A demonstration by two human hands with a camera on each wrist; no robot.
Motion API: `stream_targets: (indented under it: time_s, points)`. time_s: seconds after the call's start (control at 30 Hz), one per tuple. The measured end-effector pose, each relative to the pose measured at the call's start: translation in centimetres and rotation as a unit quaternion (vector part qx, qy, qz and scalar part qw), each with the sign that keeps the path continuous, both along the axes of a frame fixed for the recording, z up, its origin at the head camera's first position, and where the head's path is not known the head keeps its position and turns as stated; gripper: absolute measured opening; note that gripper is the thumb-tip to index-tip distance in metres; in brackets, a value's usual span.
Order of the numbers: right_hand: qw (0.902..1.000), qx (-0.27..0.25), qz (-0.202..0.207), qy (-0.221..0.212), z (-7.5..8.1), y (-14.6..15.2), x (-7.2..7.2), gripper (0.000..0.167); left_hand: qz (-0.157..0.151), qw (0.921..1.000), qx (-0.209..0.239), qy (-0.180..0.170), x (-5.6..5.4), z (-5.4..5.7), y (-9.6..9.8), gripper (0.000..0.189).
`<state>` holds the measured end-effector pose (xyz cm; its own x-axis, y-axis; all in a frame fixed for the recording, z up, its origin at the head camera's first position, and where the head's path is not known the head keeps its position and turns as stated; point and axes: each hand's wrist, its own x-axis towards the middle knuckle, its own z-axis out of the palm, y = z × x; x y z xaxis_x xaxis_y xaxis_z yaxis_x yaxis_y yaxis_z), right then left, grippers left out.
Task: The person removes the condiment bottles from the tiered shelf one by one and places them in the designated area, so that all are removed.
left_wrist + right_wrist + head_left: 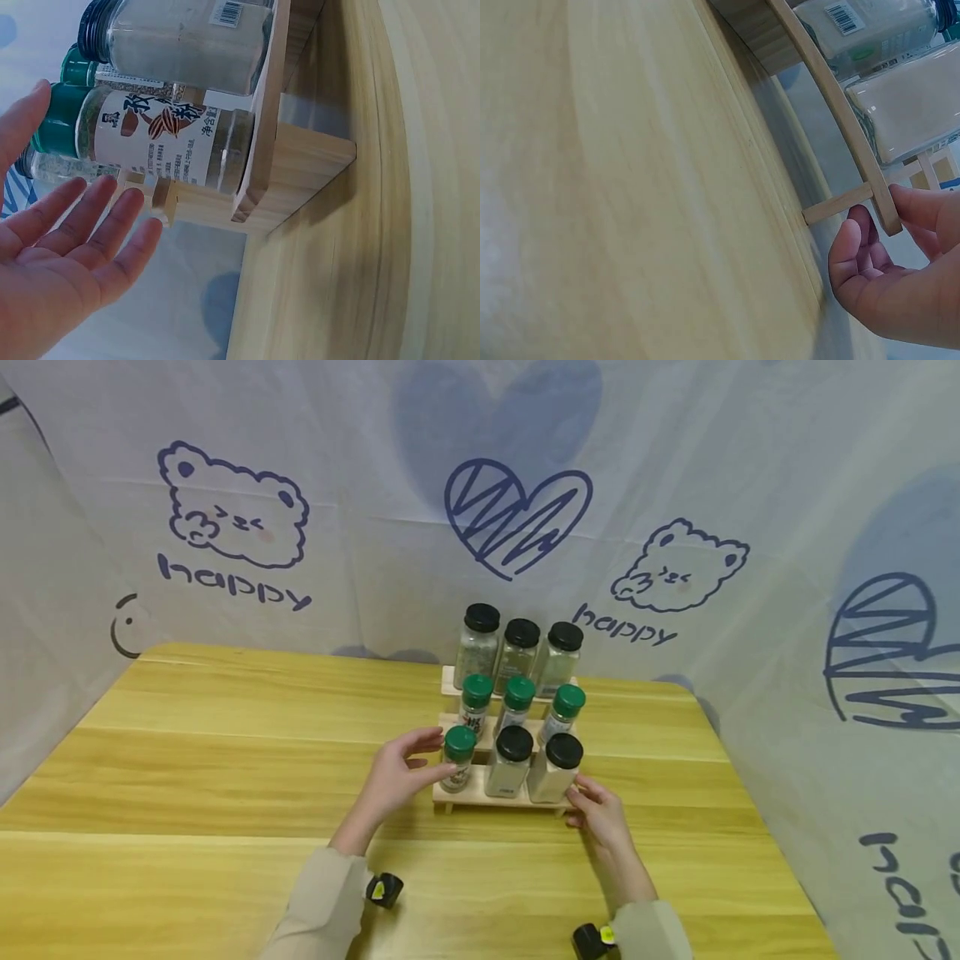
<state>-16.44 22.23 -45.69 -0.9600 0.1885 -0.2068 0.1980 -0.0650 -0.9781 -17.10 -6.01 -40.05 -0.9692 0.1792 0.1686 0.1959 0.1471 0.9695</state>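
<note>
A three-tiered wooden spice rack (480,798) holds three rows of spice jars. At its lower left stands a green-capped spice jar (161,139) with a printed label. My left hand (393,772) is beside this jar, its thumb by the green cap and its fingers spread and relaxed, not wrapped round the glass. With the thumb above and curled fingers below, my right hand (896,270) grips the right end of the lowest shelf. Just above that grip is a black-capped jar (553,777) of pale powder, and another black-capped jar (508,768) stands in the middle.
Several other jars fill the upper tiers, green-capped ones (517,697) in the middle and black-capped ones (517,652) on top. The rack stands on a wood-grain table (225,760). Behind the table hangs a printed white cloth (360,510).
</note>
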Motion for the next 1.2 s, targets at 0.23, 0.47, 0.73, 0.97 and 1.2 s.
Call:
stream_targets:
  time_s: [0.23,0.47,0.73,0.97,1.2]
  points:
    - [0.9996,0.026,0.007,-0.002,-0.1,0.1,-0.2,0.037,-0.015,0.9995,0.028,0.004,-0.8,-0.8,0.4,0.053]
    - [0.9999,0.003,0.014,-0.009,-0.2,0.3,-0.4,0.039,-0.026,0.9988,0.041,0.007,-1.0,-0.7,0.9,0.052]
    - [0.9995,0.001,0.021,-0.024,-0.1,0.8,-0.5,0.041,-0.026,0.9981,0.055,0.005,-1.2,-0.8,1.0,0.049]
    - [0.9993,0.006,0.027,-0.023,0.1,0.9,-0.5,0.043,-0.011,0.9983,0.055,0.012,-1.2,-0.7,1.0,0.044]
    - [0.9993,0.007,0.027,-0.024,0.1,1.0,-0.5,0.042,-0.003,0.9980,0.061,0.015,-1.2,-0.4,1.0,0.045]
